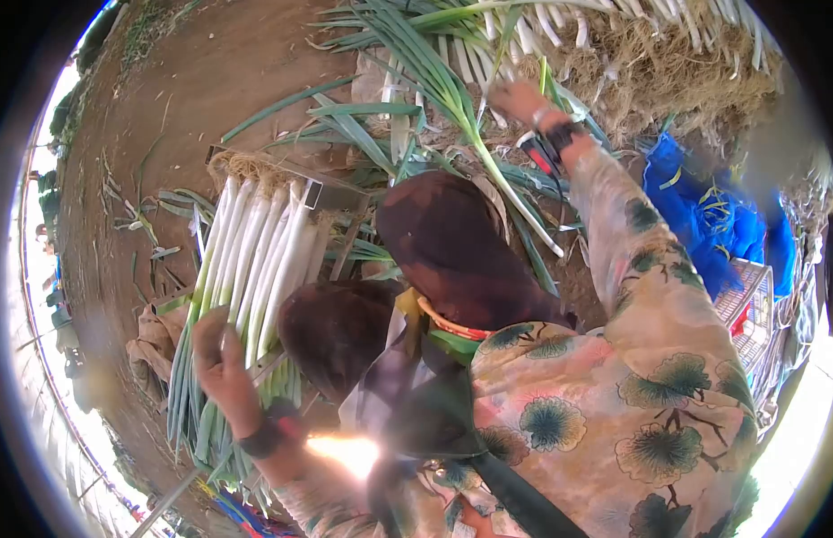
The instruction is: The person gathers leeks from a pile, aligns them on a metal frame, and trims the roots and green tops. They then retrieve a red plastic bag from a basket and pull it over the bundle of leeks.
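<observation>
The leek bundle (255,255) is lying against the metal frame (340,195), roots at it, long axis running back toward me. My left hand (221,368) is the nearer one, holding itself open with fingers bent, at the leafy part, on my side of the frame; contact unclear. My right hand (522,102) is reaching right of and beyond the frame, beside the leek pile (582,31); I cannot tell its grip. Right of the frame, a loose leek (509,190) is slanting, white end toward me. Blue netting (672,202) is lying farther right.
</observation>
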Demonstrator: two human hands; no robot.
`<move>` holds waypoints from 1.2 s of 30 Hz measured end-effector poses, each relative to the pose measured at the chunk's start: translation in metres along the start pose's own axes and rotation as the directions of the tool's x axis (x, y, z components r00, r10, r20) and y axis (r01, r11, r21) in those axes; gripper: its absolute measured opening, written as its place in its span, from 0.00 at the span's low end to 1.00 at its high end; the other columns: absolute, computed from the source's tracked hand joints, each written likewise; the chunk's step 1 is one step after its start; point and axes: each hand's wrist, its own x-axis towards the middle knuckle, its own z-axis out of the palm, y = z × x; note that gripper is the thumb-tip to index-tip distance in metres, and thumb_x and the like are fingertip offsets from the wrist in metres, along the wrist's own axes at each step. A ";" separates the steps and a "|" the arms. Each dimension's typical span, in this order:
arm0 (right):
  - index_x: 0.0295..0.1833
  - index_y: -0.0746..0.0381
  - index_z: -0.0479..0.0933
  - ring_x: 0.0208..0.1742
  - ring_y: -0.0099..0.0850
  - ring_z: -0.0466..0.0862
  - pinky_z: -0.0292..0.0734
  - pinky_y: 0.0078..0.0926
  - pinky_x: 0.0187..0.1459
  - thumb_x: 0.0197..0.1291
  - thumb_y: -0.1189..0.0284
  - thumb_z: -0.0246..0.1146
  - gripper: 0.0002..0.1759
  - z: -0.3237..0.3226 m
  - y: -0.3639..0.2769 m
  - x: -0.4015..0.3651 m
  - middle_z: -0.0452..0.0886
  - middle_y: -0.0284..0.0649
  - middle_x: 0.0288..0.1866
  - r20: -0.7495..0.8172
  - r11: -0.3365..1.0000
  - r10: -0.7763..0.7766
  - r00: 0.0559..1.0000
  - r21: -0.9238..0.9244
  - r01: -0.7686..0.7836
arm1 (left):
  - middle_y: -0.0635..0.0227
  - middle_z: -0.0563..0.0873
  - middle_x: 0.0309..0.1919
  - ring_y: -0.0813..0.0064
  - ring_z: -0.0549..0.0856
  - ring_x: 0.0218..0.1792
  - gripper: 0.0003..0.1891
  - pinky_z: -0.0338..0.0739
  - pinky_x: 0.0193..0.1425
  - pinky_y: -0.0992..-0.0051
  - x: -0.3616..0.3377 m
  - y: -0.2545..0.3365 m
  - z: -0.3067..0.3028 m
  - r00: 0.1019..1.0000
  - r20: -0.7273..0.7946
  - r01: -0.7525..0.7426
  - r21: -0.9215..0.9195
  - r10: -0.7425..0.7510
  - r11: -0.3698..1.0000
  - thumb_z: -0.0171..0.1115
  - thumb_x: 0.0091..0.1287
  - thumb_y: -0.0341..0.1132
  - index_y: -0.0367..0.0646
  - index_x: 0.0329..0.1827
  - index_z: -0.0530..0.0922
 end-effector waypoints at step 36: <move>0.59 0.68 0.76 0.17 0.13 0.65 0.56 0.13 0.17 0.64 0.66 0.60 0.22 -0.169 -0.181 -0.259 0.70 0.25 0.22 0.414 0.565 0.350 0.840 0.622 -0.542 | 0.57 0.88 0.44 0.56 0.86 0.47 0.14 0.81 0.49 0.59 0.092 0.126 0.237 0.375 0.898 -0.809 0.197 0.229 0.554 0.58 0.62 0.37 0.44 0.47 0.86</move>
